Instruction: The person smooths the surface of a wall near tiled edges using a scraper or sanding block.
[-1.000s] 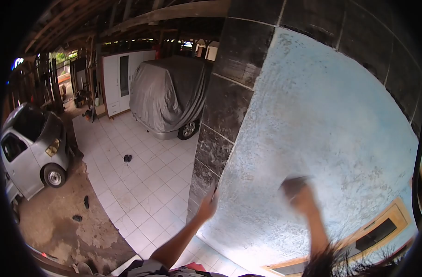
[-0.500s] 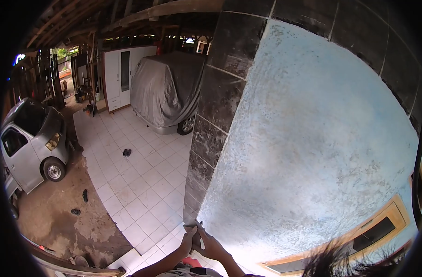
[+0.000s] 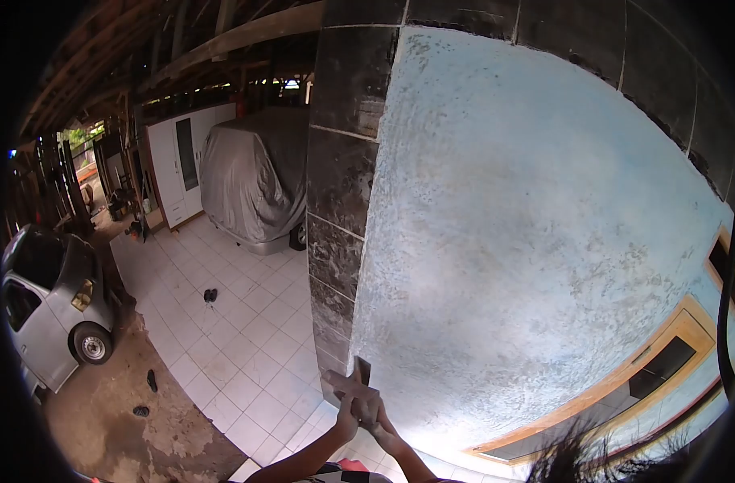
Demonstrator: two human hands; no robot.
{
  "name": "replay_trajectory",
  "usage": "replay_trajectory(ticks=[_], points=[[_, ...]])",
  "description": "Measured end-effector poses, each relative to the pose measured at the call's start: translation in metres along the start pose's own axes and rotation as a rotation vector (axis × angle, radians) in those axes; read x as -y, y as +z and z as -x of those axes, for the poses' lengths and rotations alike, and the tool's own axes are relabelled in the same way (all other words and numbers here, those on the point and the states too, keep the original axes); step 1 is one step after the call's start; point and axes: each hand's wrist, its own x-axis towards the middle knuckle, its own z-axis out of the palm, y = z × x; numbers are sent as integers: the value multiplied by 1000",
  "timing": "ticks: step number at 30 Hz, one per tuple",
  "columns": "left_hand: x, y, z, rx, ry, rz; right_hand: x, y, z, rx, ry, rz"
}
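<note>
Close to the lower edge of the dark tiled strip (image 3: 335, 241), my two hands are together around a brownish object (image 3: 353, 386) with a block-like body and a flat dark piece standing up from it. My left hand (image 3: 347, 417) is closed on its lower left side. My right hand (image 3: 377, 420) is closed on it from the right and below. The object's exact kind is unclear. Just beyond it rises the rough light-blue wall (image 3: 512, 241), bordered by the dark tiles.
A covered vehicle (image 3: 251, 177) and a white cabinet (image 3: 174, 165) stand at the back left. A silver van (image 3: 57, 302) is parked at the far left. Black sandals (image 3: 210, 295) lie on the white tiled floor (image 3: 222, 346). A wood-framed window (image 3: 625, 394) is at lower right.
The view has turned, so the wall strip and vehicles appear further left. My hands have shifted slightly up and right in view, and more of the held object shows.
</note>
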Motion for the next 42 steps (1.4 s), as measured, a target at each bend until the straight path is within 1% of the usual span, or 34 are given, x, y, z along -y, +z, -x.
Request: replay_trajectory(ticks=[1, 2, 3, 4, 5, 6, 7, 8, 9, 10, 12, 13, 14, 15, 16, 17, 18, 19, 21, 22, 24, 25, 27, 28, 30, 32, 34, 36, 37, 39, 40, 42], points=[[-2, 9, -10, -6, -3, -52, -8, -8, -10, -7, 0, 0], [-2, 14, -21, 27, -77, -52, -15, -16, -21, -67, -26, -114], [-3, 20, -31, 60, -152, -55, -3, -16, -32, -151, -42, -134], [-13, 20, -45, 201, -84, -256, 9, -16, -42, -235, -58, -153], [-36, 26, -66, 277, 20, -339, 41, -19, -62, -340, -69, -79], [-58, 32, -87, 344, 131, -416, 66, -32, -83, -490, -24, 46], [-86, 48, -119, 236, 225, -364, 94, -48, -103, -640, 24, 171], [-114, 64, -151, 127, 323, -319, 139, -53, -118, -636, -191, 328], [-142, 80, -183, 19, 420, -284, 190, -54, -130, -646, -284, 650], [-186, 103, -214, 40, 569, -316, 232, -62, -146, -678, -382, 834], [-265, 158, -268, 199, 921, -359, 325, -52, -172, -607, -627, 1156], [-289, 175, -293, 250, 1064, -374, 361, -43, -188, -620, -695, 1314], [-298, 180, -317, 249, 1152, -366, 390, -42, -205, -604, -779, 1512], [-306, 184, -343, 246, 1241, -357, 414, -33, -220, -642, -830, 1698], [-302, 179, -372, 146, 1297, -697, 435, -25, -234, -674, -877, 1889], [-298, 177, -389, 33, 1325, -1037, 453, -17, -249, -702, -882, 1991], [-297, 177, -396, 33, 1332, -1023, 465, -10, -263, -734, -884, 2092], [-296, 178, -400, -41, 1355, -1065, 474, -8, -279, -736, -890, 2105], [-295, 180, -403, -152, 1391, -1123, 483, -4, -305, -856, -672, 2343], [-298, 184, -396, -190, 1406, -1137, 482, -2, -313, -862, -681, 2352], [-304, 191, -378, -235, 1517, -1096, 476, 2, -330, -850, -526, 2414], [-307, 193, -375, -236, 1520, -1087, 474, 2, -337, -852, -530, 2422], [-306, 192, -372, -245, 1495, -1111, 469, 1, -348, -861, -381, 2448], [-305, 191, -373, -249, 1495, -1109, 468, 3, -354, -857, -384, 2451], [-304, 190, -379, -267, 1510, -1111, 469, 9, -368, -934, -454, 2437], [-302, 187, -388, -277, 1516, -1106, 472, 15, -380, -931, -452, 2450], [-300, 186, -384, -285, 1510, -1101, 473, 14, -391, -921, -438, 2466], [-302, 188, -383, -263, 1511, -1084, 479, 8, -401, -835, -449, 2571], [-301, 187, -386, -264, 1508, -1083, 485, 6, -408, -832, -446, 2573], [-301, 187, -387, -254, 1492, -1044, 494, 5, -414, -810, -607, 2544], [-301, 187, -385, -252, 1485, -1042, 489, 6, -415, -807, -598, 2548], [-302, 187, -385, -248, 1512, -1061, 478, 14, -420, -891, -493, 2564]])
